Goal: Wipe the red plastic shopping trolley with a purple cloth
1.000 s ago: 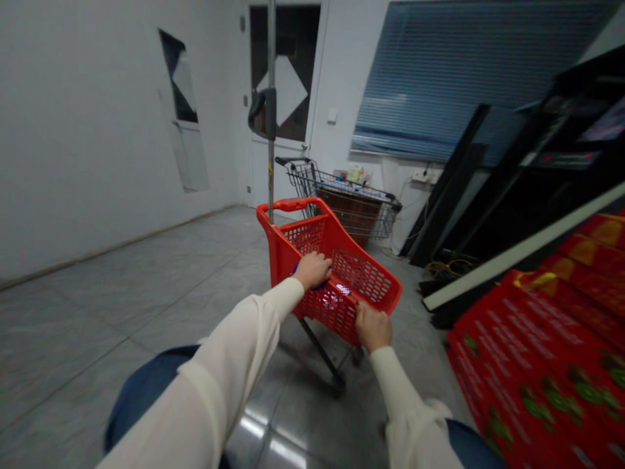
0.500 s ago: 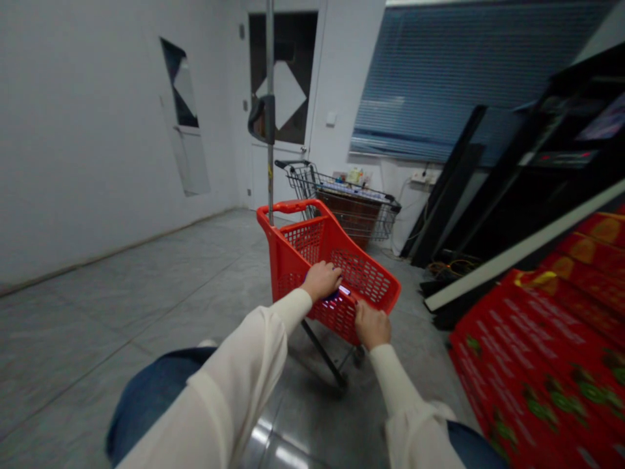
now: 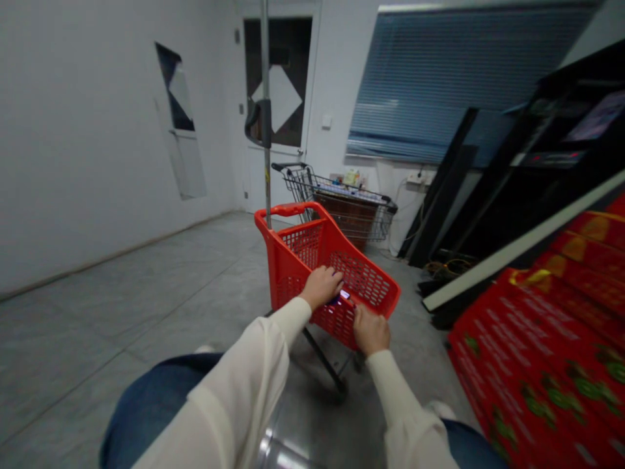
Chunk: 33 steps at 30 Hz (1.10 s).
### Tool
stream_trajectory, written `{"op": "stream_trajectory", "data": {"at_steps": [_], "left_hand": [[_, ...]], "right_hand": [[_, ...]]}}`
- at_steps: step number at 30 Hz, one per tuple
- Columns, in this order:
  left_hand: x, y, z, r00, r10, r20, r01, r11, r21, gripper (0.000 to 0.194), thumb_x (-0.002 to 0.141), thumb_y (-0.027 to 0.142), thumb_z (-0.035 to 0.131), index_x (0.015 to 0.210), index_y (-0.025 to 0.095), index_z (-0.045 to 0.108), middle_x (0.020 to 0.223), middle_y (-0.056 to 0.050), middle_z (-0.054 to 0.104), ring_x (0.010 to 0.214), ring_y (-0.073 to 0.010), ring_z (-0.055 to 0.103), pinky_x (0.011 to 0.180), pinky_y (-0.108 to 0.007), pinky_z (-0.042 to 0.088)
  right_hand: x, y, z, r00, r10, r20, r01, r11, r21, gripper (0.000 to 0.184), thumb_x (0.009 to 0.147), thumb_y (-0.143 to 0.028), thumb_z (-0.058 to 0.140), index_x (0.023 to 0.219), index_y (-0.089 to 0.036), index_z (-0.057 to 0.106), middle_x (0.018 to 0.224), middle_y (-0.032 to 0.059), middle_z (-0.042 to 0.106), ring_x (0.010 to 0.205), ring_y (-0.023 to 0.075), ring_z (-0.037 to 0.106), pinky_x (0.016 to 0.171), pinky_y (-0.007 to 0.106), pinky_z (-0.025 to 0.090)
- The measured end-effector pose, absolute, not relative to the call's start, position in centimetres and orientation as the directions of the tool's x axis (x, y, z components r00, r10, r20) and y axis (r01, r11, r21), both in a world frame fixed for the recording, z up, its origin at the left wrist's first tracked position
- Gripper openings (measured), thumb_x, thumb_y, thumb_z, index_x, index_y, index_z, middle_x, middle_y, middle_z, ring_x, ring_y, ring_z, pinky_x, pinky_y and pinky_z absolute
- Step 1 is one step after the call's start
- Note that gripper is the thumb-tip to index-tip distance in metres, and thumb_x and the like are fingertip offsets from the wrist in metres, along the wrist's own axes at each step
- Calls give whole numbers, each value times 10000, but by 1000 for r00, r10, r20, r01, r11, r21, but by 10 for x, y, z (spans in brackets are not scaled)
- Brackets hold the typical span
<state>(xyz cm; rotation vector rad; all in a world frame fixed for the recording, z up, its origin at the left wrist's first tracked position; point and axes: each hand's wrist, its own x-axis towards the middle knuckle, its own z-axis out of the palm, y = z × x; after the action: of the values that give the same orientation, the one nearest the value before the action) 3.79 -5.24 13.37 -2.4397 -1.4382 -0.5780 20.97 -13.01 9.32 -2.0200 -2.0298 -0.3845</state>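
Note:
A small red plastic shopping cart (image 3: 293, 260) with slotted basket walls stands in front of me, its side turned my way. My left hand (image 3: 322, 286) is closed over the near top rim. Further along the same rim my right hand (image 3: 371, 329) is closed, thumb side up. Between the two hands, at the basket wall, shows a small dark blue and purple patch with bright spots (image 3: 344, 295); I cannot make out what it is. The palms and the undersides of the fingers are hidden.
A tall metal pole with a grey handle (image 3: 266, 124) rises at the cart's handle end. Behind stands a wire shopping cart (image 3: 342, 205) with things in it. Red printed boxes (image 3: 532, 352) are stacked at right, near a leaning pale bar (image 3: 488, 267) and a dark machine (image 3: 551, 156).
The view has shifted slightly. Both hands stay on the cart's rim, and the cart stands in nearly the same place.

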Motion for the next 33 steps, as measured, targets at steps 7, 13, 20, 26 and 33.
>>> {"op": "stream_trajectory", "data": {"at_steps": [7,13,20,26,33], "left_hand": [[10,-49,148,355,824,442,922,-386,-20,285,979,354,462,1014,170,677,981,-113,648,962,-232,582,857,-354,444],[24,-70,133,475,771,424,860,-510,-35,318,996,408,430,1046,196,662,992,-95,649,931,-222,588,821,-343,453],[4,-43,142,370,830,416,921,-387,-48,304,984,380,458,1029,175,678,993,-112,656,947,-231,593,838,-350,453],[32,-64,122,454,773,443,865,-502,-11,303,988,421,456,1030,204,663,1013,-92,639,958,-220,573,856,-345,445],[-4,-38,131,356,814,458,915,-403,4,299,999,388,444,1053,196,667,994,-86,639,962,-211,566,878,-333,428]], "right_hand": [[185,-147,90,59,917,393,998,-63,-2,400,1032,-289,326,973,-131,688,765,130,737,694,192,703,650,289,376],[194,-145,99,-69,949,308,996,82,-28,382,1029,-261,328,1006,-157,694,848,114,746,770,184,691,695,294,388],[259,-117,75,-401,837,373,894,446,-39,334,993,-172,349,1003,-198,682,1038,51,711,1009,164,590,969,298,335],[239,-106,60,-345,831,437,919,394,-25,328,997,-180,337,1003,-188,665,987,50,684,958,188,538,948,320,289],[217,-127,64,-259,839,478,943,326,-62,298,995,-186,365,961,-197,660,962,49,681,953,190,529,936,318,262]]}}
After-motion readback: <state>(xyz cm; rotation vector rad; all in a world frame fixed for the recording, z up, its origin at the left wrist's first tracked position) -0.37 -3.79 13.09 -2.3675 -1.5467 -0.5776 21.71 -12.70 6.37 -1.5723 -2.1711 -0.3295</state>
